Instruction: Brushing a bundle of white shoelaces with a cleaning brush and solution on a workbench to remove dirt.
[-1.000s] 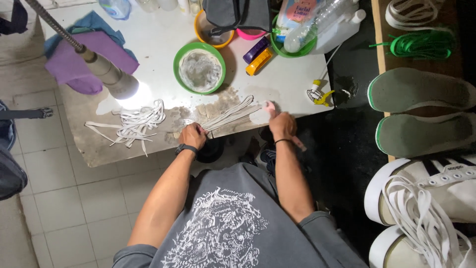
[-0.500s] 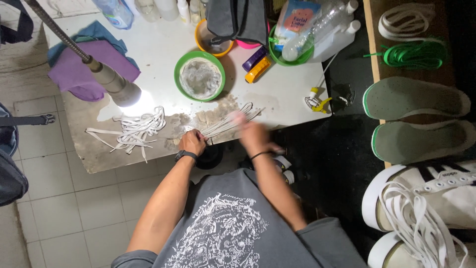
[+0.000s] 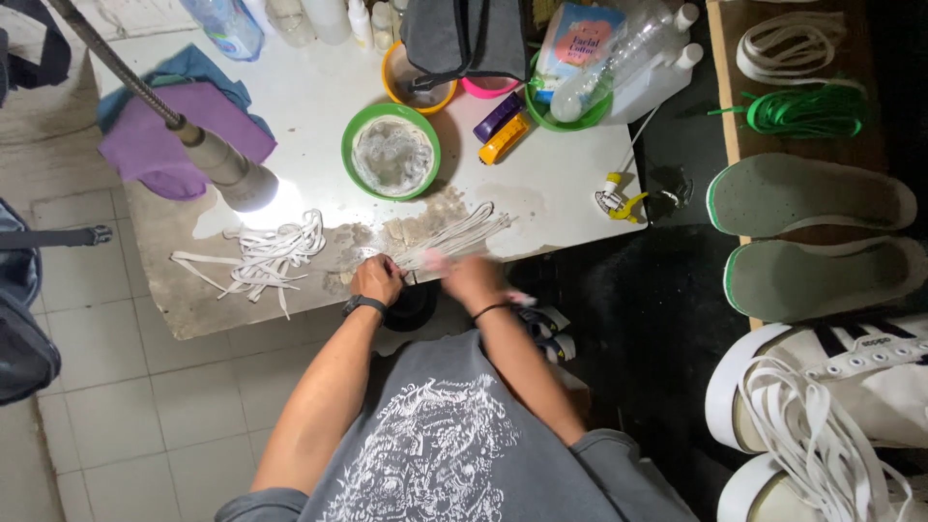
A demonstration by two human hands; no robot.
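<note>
Holding white laces (image 3: 454, 237), hands (image 3: 379, 278) keep them angled up-right.

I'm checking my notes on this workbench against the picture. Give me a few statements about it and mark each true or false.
1. Both hands are at the near edge of the table. True: the left hand and the right hand sit there on a bunch of white laces.
2. The green bowl stands on the floor. False: it stands on the table.
3. A lamp shines on the table beside a loose pile of white laces. True.
4. The green laces lie in the green bowl. False: they lie on the wooden shelf to the right.
5. The left wrist is bare. False: it wears a dark band.
</note>
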